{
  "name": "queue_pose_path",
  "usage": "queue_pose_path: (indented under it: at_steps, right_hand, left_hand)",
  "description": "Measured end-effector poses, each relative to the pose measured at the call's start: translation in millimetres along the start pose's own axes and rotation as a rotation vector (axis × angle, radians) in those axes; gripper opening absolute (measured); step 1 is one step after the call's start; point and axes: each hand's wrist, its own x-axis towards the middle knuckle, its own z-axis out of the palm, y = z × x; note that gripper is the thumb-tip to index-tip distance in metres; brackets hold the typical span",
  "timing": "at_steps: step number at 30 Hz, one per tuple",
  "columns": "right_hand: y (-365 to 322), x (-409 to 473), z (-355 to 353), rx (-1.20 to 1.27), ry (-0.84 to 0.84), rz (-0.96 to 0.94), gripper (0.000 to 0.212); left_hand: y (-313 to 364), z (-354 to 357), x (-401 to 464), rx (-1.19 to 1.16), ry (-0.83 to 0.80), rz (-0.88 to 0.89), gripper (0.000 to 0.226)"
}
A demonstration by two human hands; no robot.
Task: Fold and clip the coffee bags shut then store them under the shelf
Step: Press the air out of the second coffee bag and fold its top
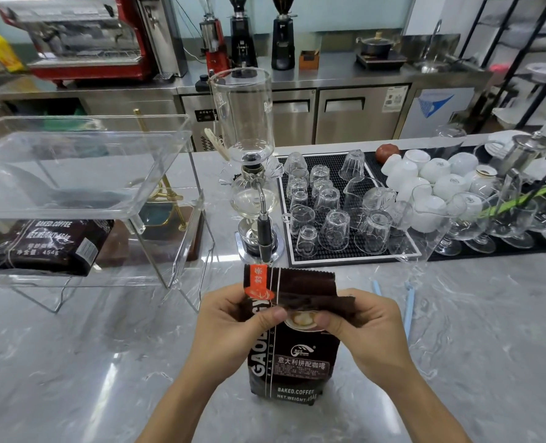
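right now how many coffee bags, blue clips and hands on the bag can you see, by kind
coffee bags: 2 (one held upright, one lying under the clear shelf)
blue clips on the counter: 2
hands gripping the bag top: 2 (left hand, right hand)
total: 6

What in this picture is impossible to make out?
- Head view: inside of the held coffee bag; its folded top and the left hand and right hand cover it.
- Stored coffee bag under the clear shelf: its top is behind the glare on the shelf.
- Blue clips: blurred, shape unclear.
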Motion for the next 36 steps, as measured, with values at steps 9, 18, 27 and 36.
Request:
queue_pose_path:
  at_steps: [9,18,27,36]
  right_hand:
    - [6,2,3,0.005,0.040,0.008,0.013]
    - [1,6,-1,0.056,-0.043,0.037,0.016]
    - [-4,13,-4,-0.010,-0.013,0.047,0.015]
    - [-3,18,-3,-0.066,0.009,0.077,0.008]
  left_hand:
    - [-1,4,-1,0.085,0.087,0.031,0.008]
    - [6,2,0,0.052,0.025,0.045,0.015]
    - [7,2,6,0.141,0.038,0.063,0.023]
    - [2,0,11,0.154,0.034,0.025,0.029]
